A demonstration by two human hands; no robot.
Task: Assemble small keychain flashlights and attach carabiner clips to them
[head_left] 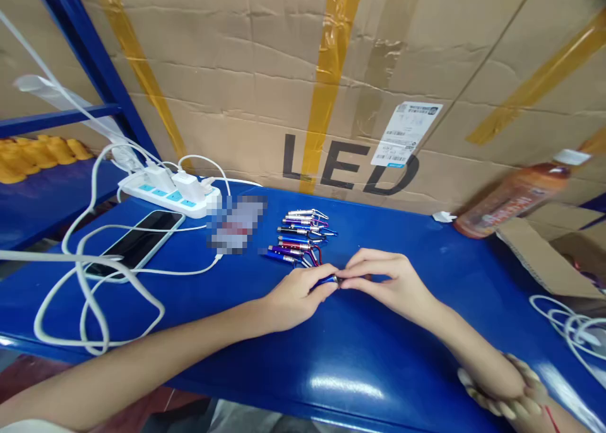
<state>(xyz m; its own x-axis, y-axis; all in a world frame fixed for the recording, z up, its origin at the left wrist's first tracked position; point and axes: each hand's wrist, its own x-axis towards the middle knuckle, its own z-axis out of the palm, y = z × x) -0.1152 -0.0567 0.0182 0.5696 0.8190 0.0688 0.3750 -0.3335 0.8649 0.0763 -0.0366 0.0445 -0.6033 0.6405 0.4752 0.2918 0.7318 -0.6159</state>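
Note:
My left hand [298, 294] and my right hand [388, 281] meet over the blue shelf top [360, 357]. Both pinch a small blue keychain flashlight [328, 281] between their fingertips, the left on its body, the right on its end. Just behind the hands lies a row of several small keychain flashlights [300, 237] in blue, purple, black and silver, with clips on their ends. A beaded bracelet [502, 389] is on my right wrist.
A white power strip [165, 190] with plugged chargers and looping white cables [95, 294] sits at the left, beside a black phone [137, 240]. A large cardboard box [331, 92] marked LED stands behind. An orange drink bottle [516, 196] and an open carton [544, 256] are at the right.

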